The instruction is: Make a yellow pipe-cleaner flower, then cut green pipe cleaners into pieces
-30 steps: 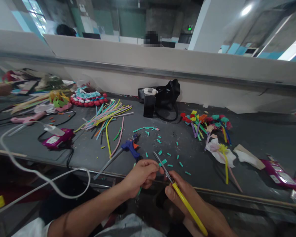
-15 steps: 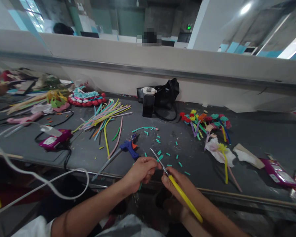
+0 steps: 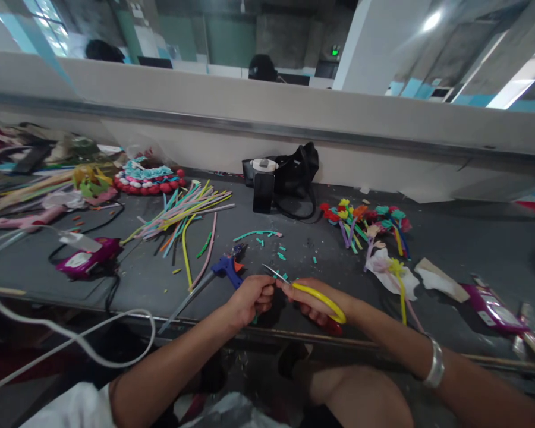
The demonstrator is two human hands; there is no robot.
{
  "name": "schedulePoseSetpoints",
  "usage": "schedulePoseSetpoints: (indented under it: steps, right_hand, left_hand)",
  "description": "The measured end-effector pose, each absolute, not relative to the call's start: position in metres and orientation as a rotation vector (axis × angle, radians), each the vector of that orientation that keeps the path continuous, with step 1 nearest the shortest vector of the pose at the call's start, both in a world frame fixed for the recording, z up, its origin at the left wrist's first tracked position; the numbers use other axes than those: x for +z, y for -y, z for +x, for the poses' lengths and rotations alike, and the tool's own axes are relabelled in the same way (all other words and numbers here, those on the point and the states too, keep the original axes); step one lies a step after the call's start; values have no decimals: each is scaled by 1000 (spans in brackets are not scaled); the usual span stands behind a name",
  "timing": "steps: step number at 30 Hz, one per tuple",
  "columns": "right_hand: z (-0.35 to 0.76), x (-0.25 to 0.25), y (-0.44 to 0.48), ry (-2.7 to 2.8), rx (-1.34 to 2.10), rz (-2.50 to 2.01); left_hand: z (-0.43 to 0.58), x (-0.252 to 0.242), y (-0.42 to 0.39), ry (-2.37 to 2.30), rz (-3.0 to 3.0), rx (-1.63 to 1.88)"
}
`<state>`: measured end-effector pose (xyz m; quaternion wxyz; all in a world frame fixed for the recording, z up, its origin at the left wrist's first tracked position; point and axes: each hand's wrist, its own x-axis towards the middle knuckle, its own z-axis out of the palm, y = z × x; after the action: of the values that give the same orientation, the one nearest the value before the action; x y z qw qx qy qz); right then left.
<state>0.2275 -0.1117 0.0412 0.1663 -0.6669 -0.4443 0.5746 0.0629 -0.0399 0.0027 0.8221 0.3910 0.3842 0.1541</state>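
My left hand (image 3: 252, 297) is closed in a pinch over the front of the table. A bit of green pipe cleaner (image 3: 255, 319) shows beneath its fingers, most of it hidden. My right hand (image 3: 312, 303) grips scissors (image 3: 324, 299) with yellow handles, and a red part shows below the palm. The narrow blades point left, just above my left fingertips; whether they touch the pipe cleaner I cannot tell. Short teal pieces (image 3: 281, 256) lie scattered beyond my hands. A longer teal pipe cleaner (image 3: 249, 234) curves behind them.
A blue glue gun (image 3: 227, 266) lies left of my hands, near a pile of coloured pipe cleaners (image 3: 191, 208). Fuzzy flowers (image 3: 356, 220) lie at right. A black bag (image 3: 296, 172) and a dark phone (image 3: 263, 191) stand behind. Purple devices (image 3: 89, 258) flank both sides; a white cable (image 3: 93, 339) loops at left.
My right hand has turned, swinging the scissors' handles up and flatter, and the forearm now reaches in from the right with a bracelet showing. The left hand stays pinched. The view has shifted slightly.
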Motion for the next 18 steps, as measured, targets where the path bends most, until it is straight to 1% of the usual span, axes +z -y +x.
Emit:
schedulePoseSetpoints:
  steps: [5,10,15,18]
  right_hand:
    - [230,42,103,1257,1637,-1918]
    - [234,31,99,1259,1578,-1932]
    - [235,31,103,1262,1550,-1900]
    - [233,38,109,1287,1402,-1847]
  left_hand:
    - [66,-1,36,-822,819,338]
    - [68,-5,32,-811,806,348]
    - [64,2,36,-781,812,361]
    - [56,12,48,-738,832,359]
